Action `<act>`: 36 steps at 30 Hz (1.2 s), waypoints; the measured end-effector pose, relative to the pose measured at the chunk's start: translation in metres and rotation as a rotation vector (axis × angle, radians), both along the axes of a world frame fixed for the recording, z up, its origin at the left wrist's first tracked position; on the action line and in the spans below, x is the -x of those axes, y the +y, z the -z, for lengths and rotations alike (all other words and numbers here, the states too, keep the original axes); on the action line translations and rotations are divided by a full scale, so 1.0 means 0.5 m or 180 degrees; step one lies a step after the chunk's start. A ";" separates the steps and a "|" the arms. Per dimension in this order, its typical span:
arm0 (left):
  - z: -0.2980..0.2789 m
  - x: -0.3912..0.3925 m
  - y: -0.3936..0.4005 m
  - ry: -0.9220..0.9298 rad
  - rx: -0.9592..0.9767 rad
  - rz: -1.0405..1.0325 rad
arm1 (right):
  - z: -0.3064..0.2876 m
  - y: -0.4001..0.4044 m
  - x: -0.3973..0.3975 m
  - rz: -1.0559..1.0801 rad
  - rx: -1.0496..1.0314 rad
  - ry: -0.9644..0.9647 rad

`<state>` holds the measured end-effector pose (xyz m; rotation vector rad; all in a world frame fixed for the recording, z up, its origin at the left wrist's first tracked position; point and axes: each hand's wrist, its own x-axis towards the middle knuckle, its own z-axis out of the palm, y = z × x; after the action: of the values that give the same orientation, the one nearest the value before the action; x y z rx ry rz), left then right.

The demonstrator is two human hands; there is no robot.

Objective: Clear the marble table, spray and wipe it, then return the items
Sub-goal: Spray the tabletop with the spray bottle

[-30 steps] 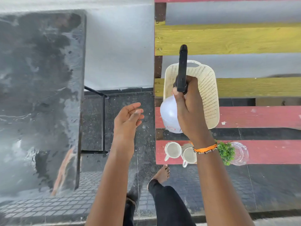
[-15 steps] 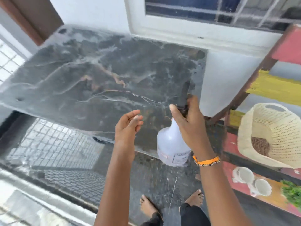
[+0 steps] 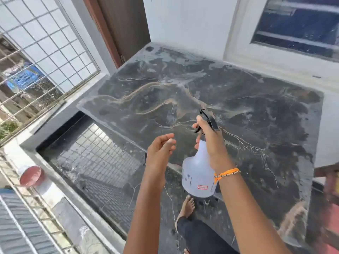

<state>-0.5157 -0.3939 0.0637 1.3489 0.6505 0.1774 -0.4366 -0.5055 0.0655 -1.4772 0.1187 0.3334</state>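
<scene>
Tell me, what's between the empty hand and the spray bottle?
Nothing. In the head view, only dark floor shows in the gap between the left hand and the spray bottle.

The spray bottle [image 3: 197, 177] bears a red-bordered label, its writing unreadable.

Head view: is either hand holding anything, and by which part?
The right hand holds the spray bottle by its neck, just under the black trigger head. The left hand is open and holds nothing.

Right hand [image 3: 209, 143] gripping, left hand [image 3: 160, 153] loosely open, empty
</scene>
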 end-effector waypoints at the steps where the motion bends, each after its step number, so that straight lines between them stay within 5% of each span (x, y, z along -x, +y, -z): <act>1: -0.002 -0.020 0.024 -0.0003 -0.0040 0.0011 | 0.001 0.021 -0.024 -0.0078 -0.0029 0.0015; 12: 0.001 -0.244 0.281 0.0285 -0.0128 -0.0034 | 0.007 0.245 -0.258 -0.0520 -0.0054 0.0070; 19: 0.052 -0.402 0.443 0.0384 -0.0059 0.0231 | 0.046 0.398 -0.347 -0.0187 -0.0365 0.0631; 23: 0.085 -0.524 0.559 0.0564 -0.1070 0.0597 | 0.054 0.501 -0.434 0.0058 -0.0535 0.0824; 29: 0.133 -0.667 0.731 0.0526 -0.2922 0.2001 | 0.072 0.647 -0.607 0.0099 -0.0778 0.1217; 36: 0.178 -0.696 0.771 0.0915 -0.2850 0.2365 | 0.093 0.737 -0.738 0.0251 -0.0464 0.1222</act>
<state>-0.1677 -0.0083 -0.0252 2.4219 0.2468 -0.3837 -0.0677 -0.1368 0.0189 -1.2476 0.4498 0.5479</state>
